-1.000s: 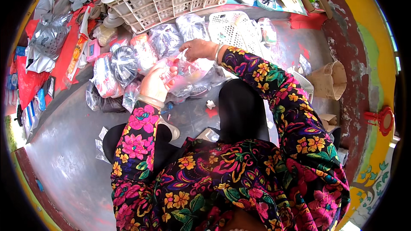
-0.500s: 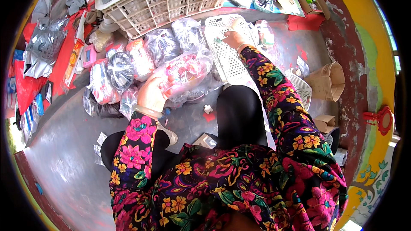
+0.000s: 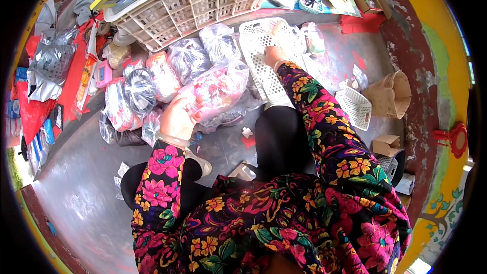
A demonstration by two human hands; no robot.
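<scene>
My left hand (image 3: 177, 117) grips the near left end of a clear plastic bag (image 3: 215, 91) with pink and red items inside. The bag lies slanted over other bags on the floor. My right hand (image 3: 274, 56) reaches into a long white perforated basket (image 3: 252, 45), its fingers curled down near the left inner side. What they hold, if anything, is hidden. Tied bags surround the left hand: a dark striped one (image 3: 140, 89), a red and white one (image 3: 163, 77) and two with dark contents, one of them a knotted bag (image 3: 187, 60).
A large cream crate (image 3: 193, 7) stands at the back. To the right are a small white basket (image 3: 353, 108), a paper container (image 3: 389, 95) and an open carton (image 3: 386, 145). Silvery bags (image 3: 51, 58) lie at the far left. A small white piece (image 3: 247, 132) rests before my knees.
My right hand has drawn slightly nearer inside the white basket, and its fingers have curled in. The left hand keeps its grip on the bag, almost unmoved.
</scene>
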